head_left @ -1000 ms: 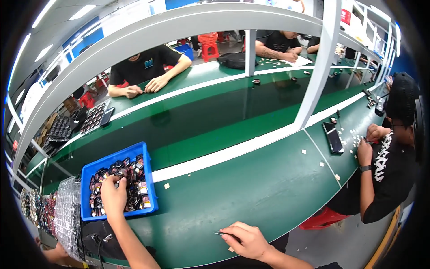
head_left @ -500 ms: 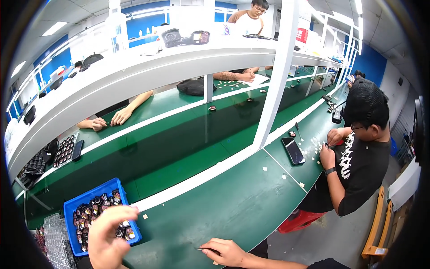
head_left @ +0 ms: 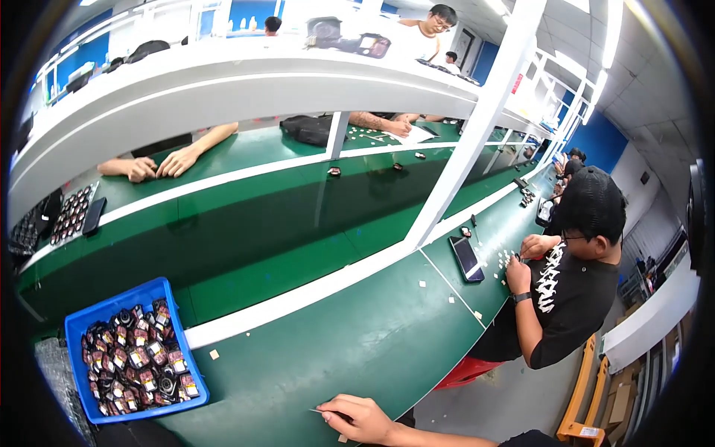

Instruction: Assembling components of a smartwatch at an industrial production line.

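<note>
Near the table's front edge, my right hand (head_left: 359, 419) is closed around a slim tool (head_left: 316, 410). Only its thin tip sticks out to the left past my fingers, so I cannot make out its exact kind. My left hand is out of view. To the left stands a blue plastic bin (head_left: 77, 372), heaped with small black parts (head_left: 140, 357) that carry reddish and white labels. Some of them show round faces. A small pale square piece (head_left: 214, 354) lies on the green table (head_left: 298, 365) beside the bin. Another pale bit (head_left: 342, 439) sits just below my right hand.
On the right a co-worker (head_left: 577, 272) in black bends over pale squares, near a dark phone (head_left: 467, 259). A white post (head_left: 477, 134) and a long shelf (head_left: 246, 89) rise over the sunken green channel (head_left: 275, 231). Across it rest another person's hands (head_left: 160, 165).
My left hand, open over the bin's right side before, has gone out of view. The view has shifted, and the bin's contents now show fully. My right hand still grips the slim tool.
</note>
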A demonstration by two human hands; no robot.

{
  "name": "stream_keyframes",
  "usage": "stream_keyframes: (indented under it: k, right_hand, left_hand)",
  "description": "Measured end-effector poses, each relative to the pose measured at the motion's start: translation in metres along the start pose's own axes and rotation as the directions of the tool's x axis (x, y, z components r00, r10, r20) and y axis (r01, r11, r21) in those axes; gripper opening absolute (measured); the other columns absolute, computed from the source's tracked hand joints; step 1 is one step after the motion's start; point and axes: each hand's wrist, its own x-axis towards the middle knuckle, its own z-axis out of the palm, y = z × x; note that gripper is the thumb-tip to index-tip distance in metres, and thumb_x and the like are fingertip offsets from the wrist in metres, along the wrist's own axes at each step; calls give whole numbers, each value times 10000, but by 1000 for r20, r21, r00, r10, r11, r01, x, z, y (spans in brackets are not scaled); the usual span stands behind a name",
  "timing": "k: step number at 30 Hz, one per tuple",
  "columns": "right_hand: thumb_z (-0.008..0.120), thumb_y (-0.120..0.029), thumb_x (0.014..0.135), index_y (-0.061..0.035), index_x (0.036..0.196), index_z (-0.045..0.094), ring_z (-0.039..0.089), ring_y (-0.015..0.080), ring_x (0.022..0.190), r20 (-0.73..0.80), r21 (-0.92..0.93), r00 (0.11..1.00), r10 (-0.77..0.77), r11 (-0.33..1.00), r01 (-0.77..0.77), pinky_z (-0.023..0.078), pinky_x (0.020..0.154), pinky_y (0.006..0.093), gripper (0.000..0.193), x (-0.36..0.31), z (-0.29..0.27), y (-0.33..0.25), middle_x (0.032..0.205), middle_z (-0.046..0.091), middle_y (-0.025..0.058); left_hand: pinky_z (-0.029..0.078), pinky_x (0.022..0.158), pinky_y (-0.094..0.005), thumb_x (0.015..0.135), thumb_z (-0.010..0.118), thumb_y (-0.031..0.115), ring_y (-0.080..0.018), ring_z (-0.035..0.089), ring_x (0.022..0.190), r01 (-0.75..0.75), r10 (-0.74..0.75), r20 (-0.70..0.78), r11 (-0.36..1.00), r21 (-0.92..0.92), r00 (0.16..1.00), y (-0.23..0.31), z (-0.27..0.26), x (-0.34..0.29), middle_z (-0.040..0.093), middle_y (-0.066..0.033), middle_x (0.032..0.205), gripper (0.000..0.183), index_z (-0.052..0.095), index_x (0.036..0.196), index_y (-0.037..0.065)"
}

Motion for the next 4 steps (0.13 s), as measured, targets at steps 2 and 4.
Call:
stream_keyframes:
  k: [2,4]
  right_hand:
    - [621,-88,972,6,1008,679,651,155,501,28,-29,999,18,999,-18,497,456,299,117,-1,0,1,806,612,100]
    - [629,-70,962,12,1063,694,656,128,566,101,52,977,190,979,-196,518,491,253,146,-1,1,-3,846,652,67]
  left_hand:
    - [601,799,-504,1044,479,300,-428,712,914,53,-58,-70,996,-71,996,4,3,3,683,-300,1030,414,574,1224,-60]
    - [604,789,-502,1038,495,288,-432,716,890,101,-121,-139,984,-144,983,9,7,6,687,-310,1001,414,581,1206,-80]
